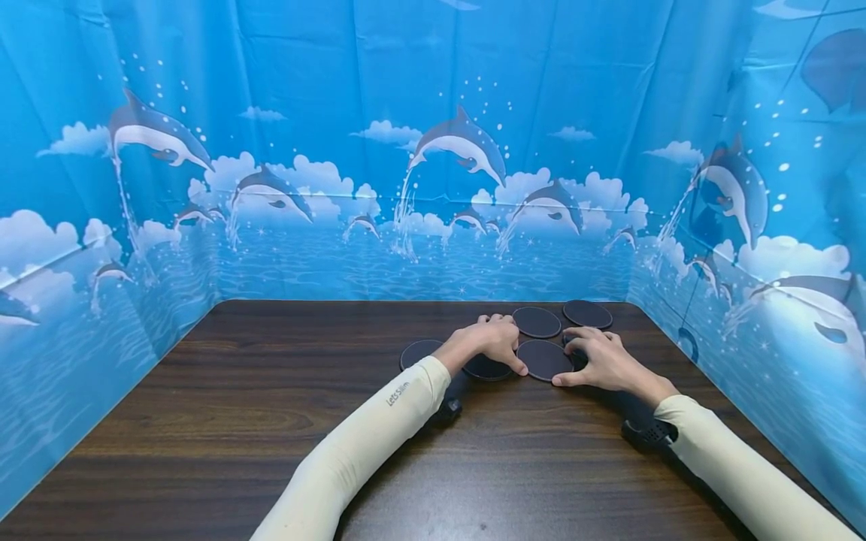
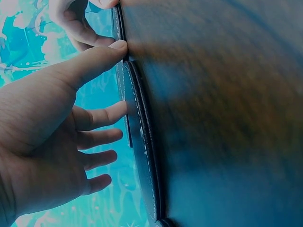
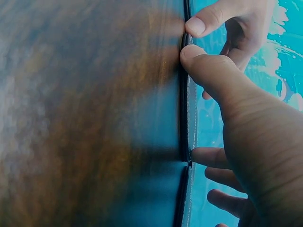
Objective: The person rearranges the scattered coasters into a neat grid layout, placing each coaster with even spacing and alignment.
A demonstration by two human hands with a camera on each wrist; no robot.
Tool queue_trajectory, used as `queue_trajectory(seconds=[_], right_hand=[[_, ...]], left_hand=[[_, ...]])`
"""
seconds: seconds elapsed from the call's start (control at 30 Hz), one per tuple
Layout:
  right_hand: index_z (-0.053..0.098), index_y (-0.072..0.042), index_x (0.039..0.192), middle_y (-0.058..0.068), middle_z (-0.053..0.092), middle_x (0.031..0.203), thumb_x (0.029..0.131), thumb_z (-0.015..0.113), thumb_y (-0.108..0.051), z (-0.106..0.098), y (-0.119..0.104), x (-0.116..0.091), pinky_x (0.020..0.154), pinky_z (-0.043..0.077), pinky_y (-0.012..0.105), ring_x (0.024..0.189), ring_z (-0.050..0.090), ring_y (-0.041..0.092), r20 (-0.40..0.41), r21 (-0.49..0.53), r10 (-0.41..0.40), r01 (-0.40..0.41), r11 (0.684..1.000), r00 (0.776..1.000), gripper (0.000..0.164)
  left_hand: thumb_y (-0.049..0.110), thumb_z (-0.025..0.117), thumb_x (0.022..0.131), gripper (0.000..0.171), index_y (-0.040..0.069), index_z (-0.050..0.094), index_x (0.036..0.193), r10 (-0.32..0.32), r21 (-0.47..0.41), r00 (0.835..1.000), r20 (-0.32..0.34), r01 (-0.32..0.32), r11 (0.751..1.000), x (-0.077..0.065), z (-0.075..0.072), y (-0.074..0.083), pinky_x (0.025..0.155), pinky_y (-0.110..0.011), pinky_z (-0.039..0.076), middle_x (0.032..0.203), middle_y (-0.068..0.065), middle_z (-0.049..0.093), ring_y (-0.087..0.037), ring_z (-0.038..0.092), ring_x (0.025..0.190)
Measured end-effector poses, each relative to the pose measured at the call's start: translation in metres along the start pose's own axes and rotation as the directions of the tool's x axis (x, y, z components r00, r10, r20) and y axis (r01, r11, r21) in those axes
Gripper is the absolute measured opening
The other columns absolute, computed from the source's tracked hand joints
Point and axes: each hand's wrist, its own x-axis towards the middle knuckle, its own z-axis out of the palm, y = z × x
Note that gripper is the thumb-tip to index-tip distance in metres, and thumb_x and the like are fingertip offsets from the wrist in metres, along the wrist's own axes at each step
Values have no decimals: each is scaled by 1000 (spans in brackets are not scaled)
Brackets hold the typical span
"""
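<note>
Several round black coasters with stitched edges lie flat at the back right of the table. One coaster (image 1: 543, 361) lies between the two hands. At its left edge, my left hand (image 1: 492, 340) rests its thumb tip, with the other fingers spread over a neighbouring coaster (image 1: 487, 368) that it partly covers. From the right, my right hand (image 1: 601, 361) touches the middle coaster's near edge with its thumb (image 3: 194, 54); its index finger (image 3: 210, 157) reaches where two coasters meet. Beneath the right palm, a dark thing is mostly hidden.
Two more coasters lie behind, one at the back middle (image 1: 537, 321) and one at the back right (image 1: 587, 314). Another coaster (image 1: 418, 352) sits left, partly behind the left wrist. A blue dolphin curtain (image 1: 433, 248) borders the dark wooden table (image 1: 284, 406).
</note>
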Motion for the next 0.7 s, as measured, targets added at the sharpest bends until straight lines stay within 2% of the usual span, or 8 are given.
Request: queue_trajectory(seconds=[0.3, 0.7], right_hand=[[75, -4, 112, 26, 50, 144, 78, 78, -66, 0, 1, 0, 99, 22, 74, 136, 37, 50, -3, -3, -11, 11, 1000, 1000, 71], [76, -4, 111, 25, 51, 144, 79, 77, -67, -1, 1, 1, 99, 21, 74, 136, 37, 50, 0, -1, -8, 8, 1000, 1000, 71]], left_hand=[[68, 71, 85, 43, 24, 70, 86, -3, -2, 1000, 13, 3, 1000, 0, 0, -1, 95, -42, 36, 123, 1, 52, -20, 47, 108], [67, 70, 87, 42, 25, 70, 90, 7, 8, 1000, 16, -7, 1000, -1, -2, -2, 98, -43, 36, 124, 1, 53, -21, 47, 111]])
